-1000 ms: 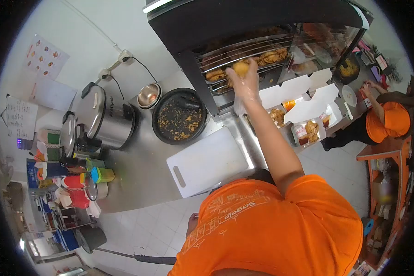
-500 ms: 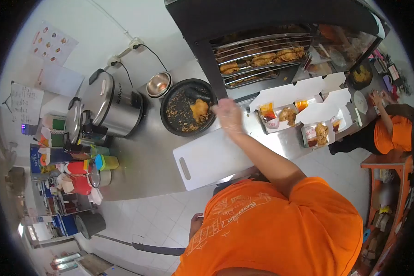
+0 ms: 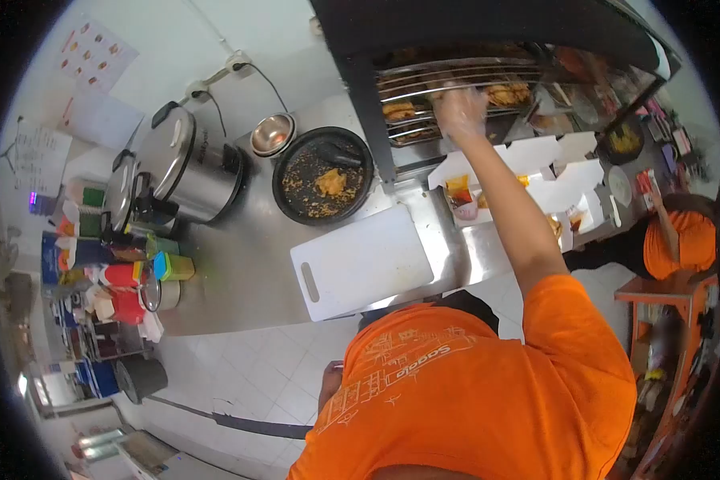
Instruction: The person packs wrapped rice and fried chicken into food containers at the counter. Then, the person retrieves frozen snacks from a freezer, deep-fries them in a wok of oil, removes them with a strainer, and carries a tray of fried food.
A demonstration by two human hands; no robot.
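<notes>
My right hand (image 3: 461, 112), in a clear plastic glove, reaches into the black-framed warming cabinet (image 3: 362, 104). Its fingertips are at the wire racks, close to the fried chicken (image 3: 507, 94); the bars and the hand's own back hide what they touch. My left hand (image 3: 332, 378) hangs low beside my orange shirt, away from the counter, its fingers mostly hidden. On the counter a black stone mortar (image 3: 296, 204) holds a crushed golden fried piece (image 3: 330, 183) amid crumbs, with a dark pestle (image 3: 342, 155) lying inside. A white cutting board (image 3: 368, 260) lies in front of it.
Open white boxes (image 3: 540, 152) with food and sauce packets stand right of the board, under my right arm. Metal bowls (image 3: 272, 134) and large cookers (image 3: 192, 172) stand to the left. Another person in orange (image 3: 680, 244) works at the far right.
My right hand has moved from beside the mortar up and right into the warming cabinet. The view has shifted slightly. The other person now holds a red item.
</notes>
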